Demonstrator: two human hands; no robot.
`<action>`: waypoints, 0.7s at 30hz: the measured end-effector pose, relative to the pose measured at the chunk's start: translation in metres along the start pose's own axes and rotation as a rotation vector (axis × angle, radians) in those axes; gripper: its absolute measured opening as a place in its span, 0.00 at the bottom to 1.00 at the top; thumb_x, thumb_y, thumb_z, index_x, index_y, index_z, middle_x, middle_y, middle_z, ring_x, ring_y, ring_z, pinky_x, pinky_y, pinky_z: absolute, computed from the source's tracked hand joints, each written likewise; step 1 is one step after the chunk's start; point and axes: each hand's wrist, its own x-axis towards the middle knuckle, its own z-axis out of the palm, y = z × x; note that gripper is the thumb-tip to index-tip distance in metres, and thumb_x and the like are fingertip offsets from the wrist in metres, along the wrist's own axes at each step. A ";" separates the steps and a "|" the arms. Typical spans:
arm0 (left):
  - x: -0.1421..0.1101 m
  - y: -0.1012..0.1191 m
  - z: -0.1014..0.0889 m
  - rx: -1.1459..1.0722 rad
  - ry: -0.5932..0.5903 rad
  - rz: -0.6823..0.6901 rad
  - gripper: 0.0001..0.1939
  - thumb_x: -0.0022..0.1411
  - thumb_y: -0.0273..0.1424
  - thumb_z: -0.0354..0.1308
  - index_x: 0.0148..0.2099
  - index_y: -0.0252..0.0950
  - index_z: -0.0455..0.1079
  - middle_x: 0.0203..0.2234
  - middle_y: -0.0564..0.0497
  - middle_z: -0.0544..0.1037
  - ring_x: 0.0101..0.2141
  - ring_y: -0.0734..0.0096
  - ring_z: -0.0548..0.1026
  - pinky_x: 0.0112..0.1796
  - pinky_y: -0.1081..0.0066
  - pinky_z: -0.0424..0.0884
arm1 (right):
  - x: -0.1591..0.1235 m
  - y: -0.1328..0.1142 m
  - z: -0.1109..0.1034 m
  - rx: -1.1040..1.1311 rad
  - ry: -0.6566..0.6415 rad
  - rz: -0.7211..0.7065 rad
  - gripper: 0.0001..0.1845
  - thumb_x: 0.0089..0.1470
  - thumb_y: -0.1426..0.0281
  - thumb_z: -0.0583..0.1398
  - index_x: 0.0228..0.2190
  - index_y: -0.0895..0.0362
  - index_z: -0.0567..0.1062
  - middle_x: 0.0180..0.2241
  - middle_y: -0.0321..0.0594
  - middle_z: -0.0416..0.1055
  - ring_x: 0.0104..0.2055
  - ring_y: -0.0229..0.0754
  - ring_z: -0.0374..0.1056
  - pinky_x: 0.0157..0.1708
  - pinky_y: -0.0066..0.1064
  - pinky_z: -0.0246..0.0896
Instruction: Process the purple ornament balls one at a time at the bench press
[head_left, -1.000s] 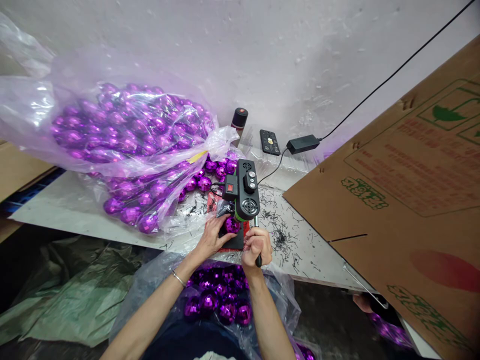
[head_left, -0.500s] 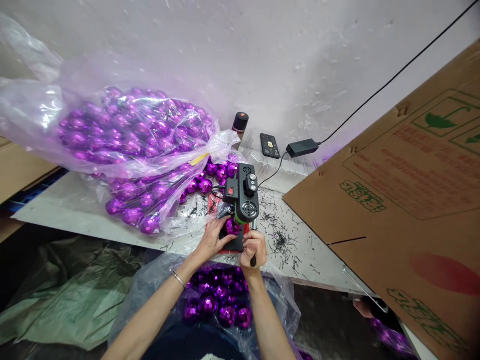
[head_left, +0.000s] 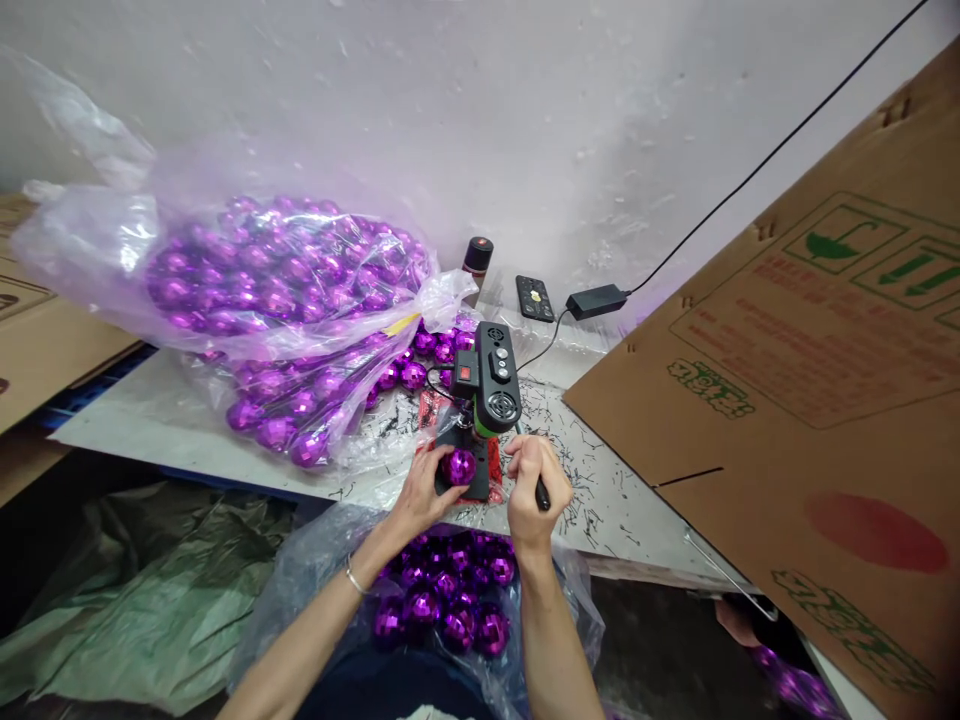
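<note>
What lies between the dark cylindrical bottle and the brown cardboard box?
A flat black phone, then a black rectangular power adapter, in the head view.

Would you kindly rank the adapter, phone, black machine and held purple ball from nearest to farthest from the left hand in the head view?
1. Held purple ball: against the left hand.
2. Black machine: beyond the ball, to the right.
3. Phone: farther back, near the wall.
4. Adapter: right of the phone.

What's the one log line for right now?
left hand: holds purple ball; right hand: grips black handle; ball: over black base; tied bag: purple balls inside
</note>
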 end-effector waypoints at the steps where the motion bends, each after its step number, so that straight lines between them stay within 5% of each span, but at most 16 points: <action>1: -0.010 0.002 -0.002 0.020 0.000 0.038 0.29 0.68 0.45 0.64 0.65 0.39 0.65 0.54 0.38 0.80 0.56 0.48 0.79 0.60 0.44 0.72 | -0.003 0.003 0.001 0.000 0.001 -0.013 0.22 0.70 0.71 0.52 0.22 0.53 0.66 0.23 0.34 0.67 0.30 0.38 0.69 0.31 0.33 0.61; 6: -0.018 0.002 -0.019 0.110 -0.041 0.153 0.46 0.63 0.57 0.64 0.73 0.38 0.58 0.63 0.33 0.73 0.63 0.41 0.72 0.63 0.42 0.69 | -0.012 0.012 0.003 -0.004 0.020 -0.089 0.20 0.69 0.74 0.52 0.24 0.54 0.67 0.24 0.34 0.68 0.29 0.37 0.69 0.31 0.32 0.61; 9: 0.029 -0.014 -0.034 0.216 0.068 0.013 0.28 0.76 0.45 0.51 0.71 0.38 0.62 0.65 0.35 0.72 0.64 0.47 0.72 0.63 0.44 0.69 | -0.013 0.013 0.004 0.004 0.026 -0.115 0.20 0.69 0.76 0.52 0.24 0.54 0.67 0.24 0.33 0.68 0.30 0.37 0.70 0.31 0.32 0.62; 12: 0.092 -0.035 -0.046 0.377 0.170 -0.139 0.24 0.75 0.36 0.48 0.67 0.31 0.65 0.63 0.29 0.71 0.63 0.42 0.71 0.61 0.41 0.69 | -0.013 0.012 0.004 0.006 0.021 -0.129 0.20 0.68 0.76 0.52 0.24 0.53 0.66 0.24 0.34 0.67 0.30 0.39 0.70 0.31 0.33 0.62; 15: 0.140 -0.048 -0.051 0.527 0.040 -0.192 0.23 0.69 0.27 0.53 0.65 0.32 0.67 0.61 0.30 0.73 0.60 0.40 0.72 0.58 0.43 0.71 | -0.013 0.012 0.004 -0.007 0.005 -0.126 0.20 0.68 0.76 0.52 0.23 0.53 0.66 0.24 0.34 0.68 0.30 0.38 0.70 0.30 0.33 0.61; 21: 0.163 -0.050 -0.054 0.558 -0.088 -0.202 0.21 0.65 0.22 0.55 0.60 0.31 0.69 0.51 0.32 0.77 0.51 0.46 0.78 0.54 0.49 0.73 | -0.015 0.013 0.005 -0.009 -0.001 -0.110 0.19 0.68 0.76 0.51 0.24 0.53 0.66 0.25 0.35 0.69 0.29 0.38 0.69 0.30 0.32 0.62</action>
